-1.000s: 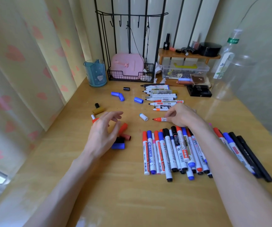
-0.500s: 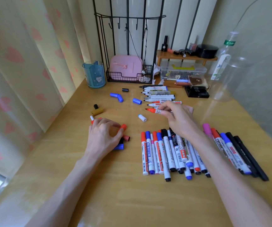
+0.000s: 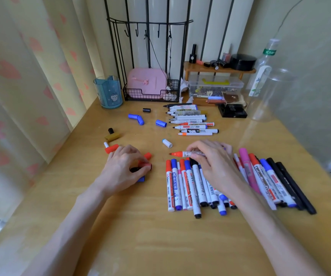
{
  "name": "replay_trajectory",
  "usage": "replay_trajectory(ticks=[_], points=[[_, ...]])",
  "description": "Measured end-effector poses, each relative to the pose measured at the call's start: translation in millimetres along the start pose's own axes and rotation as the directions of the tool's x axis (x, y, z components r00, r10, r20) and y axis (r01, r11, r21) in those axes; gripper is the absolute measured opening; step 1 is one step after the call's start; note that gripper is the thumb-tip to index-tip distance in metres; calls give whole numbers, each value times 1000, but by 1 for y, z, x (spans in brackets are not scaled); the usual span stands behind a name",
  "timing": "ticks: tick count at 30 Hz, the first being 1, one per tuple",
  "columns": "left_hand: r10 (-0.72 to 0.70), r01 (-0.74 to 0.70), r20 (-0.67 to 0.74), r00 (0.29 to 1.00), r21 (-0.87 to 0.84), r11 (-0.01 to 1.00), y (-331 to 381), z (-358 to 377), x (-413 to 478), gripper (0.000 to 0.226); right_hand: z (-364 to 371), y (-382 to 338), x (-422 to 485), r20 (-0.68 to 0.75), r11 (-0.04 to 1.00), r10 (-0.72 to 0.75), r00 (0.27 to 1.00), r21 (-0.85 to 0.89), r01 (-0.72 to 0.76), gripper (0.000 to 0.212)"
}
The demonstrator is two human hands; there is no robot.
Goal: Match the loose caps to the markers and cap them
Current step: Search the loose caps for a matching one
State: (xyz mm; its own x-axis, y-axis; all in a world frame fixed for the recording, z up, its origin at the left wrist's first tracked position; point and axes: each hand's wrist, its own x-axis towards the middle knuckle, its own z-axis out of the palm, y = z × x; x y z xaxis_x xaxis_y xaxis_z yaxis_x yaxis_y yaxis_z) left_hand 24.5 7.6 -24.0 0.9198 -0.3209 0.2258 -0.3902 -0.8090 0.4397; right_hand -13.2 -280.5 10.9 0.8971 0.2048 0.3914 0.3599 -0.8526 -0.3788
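Red-tipped uncapped marker (image 3: pixel 181 154) pinched by fingers of right hand (image 3: pixel 214 166); red cap (image 3: pixel 146 165) pinched by fingers of left hand (image 3: pixel 123 170).

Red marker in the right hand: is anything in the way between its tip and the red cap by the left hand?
Nothing visible. Only bare table lies between the red marker in the right hand and the red cap the left hand pinches. The white cap lies farther back.

We see an uncapped red marker (image 3: pixel 180 154) lying crosswise, tip pointing left, just beyond our row of capped markers (image 3: pixel 188 186). A red cap (image 3: pixel 148 166) lies to its left, apart.
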Motion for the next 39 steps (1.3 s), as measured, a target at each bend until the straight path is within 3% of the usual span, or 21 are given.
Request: replay_trajectory(ticks=[4,6,11,23,29,32,39], points=[[58,-63,-95,994,-51,997,5,5,3,14,4,-2,-4,-8,999,-18,1000,-29,17,17],[81,-107,-145,986,-178,978,10,4,2,16,3,-4,-5,-19,999,-22,1000,24,23,20],[94,-136,-118,989,-430,893,34,-1,-1,24,4,-12,-9,-61,993,-64,996,99,70,17],[39,-125,-173,984,-522,843,44,8,-6,24,8,-19,-13,-40,991,-90,995,93,94,17],[64,-131,-163,985,-444,887,45,6,-4,22,13,-20,-12,-68,993,-56,996,104,63,20],[69,-115,-148,987,-333,936,38,4,0,11,14,-15,-9,-77,1000,-28,997,7,28,27],[151,-158,-134,979,-45,986,24,12,-2,19,8,-1,-8,-84,995,97,992,-32,-99,25]])
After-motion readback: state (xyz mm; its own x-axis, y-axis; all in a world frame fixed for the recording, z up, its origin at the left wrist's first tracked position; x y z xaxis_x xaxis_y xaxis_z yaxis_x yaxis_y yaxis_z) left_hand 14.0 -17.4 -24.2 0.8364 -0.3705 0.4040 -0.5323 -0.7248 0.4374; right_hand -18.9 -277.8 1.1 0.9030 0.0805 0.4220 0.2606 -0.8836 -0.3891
